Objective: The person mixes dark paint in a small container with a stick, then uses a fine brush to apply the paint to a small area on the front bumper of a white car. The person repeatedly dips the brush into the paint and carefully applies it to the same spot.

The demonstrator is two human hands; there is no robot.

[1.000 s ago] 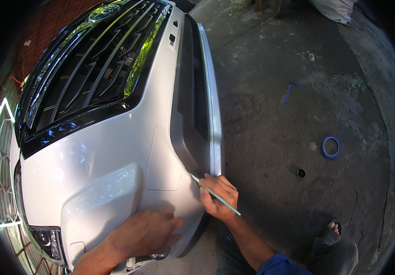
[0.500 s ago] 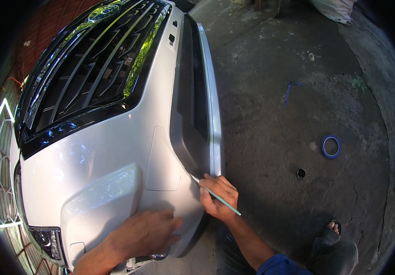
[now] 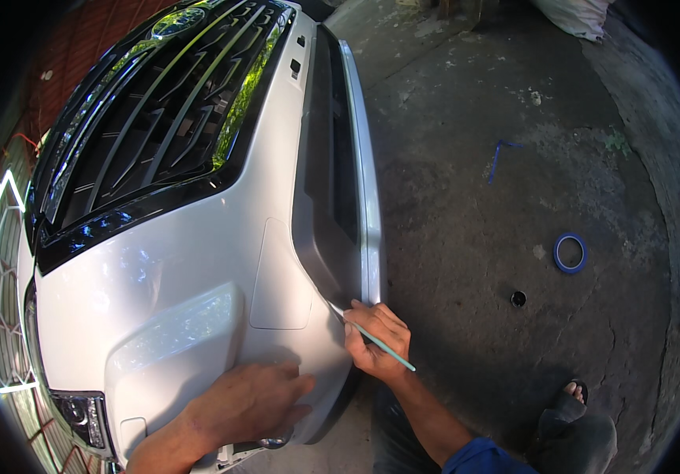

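Observation:
A white car bumper (image 3: 221,253) fills the left and middle of the view. My right hand (image 3: 379,340) pinches a thin paintbrush (image 3: 387,347) with a pale green handle. The brush's tip meets the seam where the white panel borders the dark grey lower trim (image 3: 324,229). Against the bumper's lower part rests my left hand (image 3: 257,399), its fingers loosely bent and apart, holding nothing.
A black slatted grille (image 3: 158,118) and a headlight (image 3: 83,419) belong to the car front. On the concrete floor lie a blue tape roll (image 3: 570,253), a small dark round pot (image 3: 518,299) and a blue tape strip (image 3: 496,160). A whitish sack (image 3: 577,17) lies at the far right.

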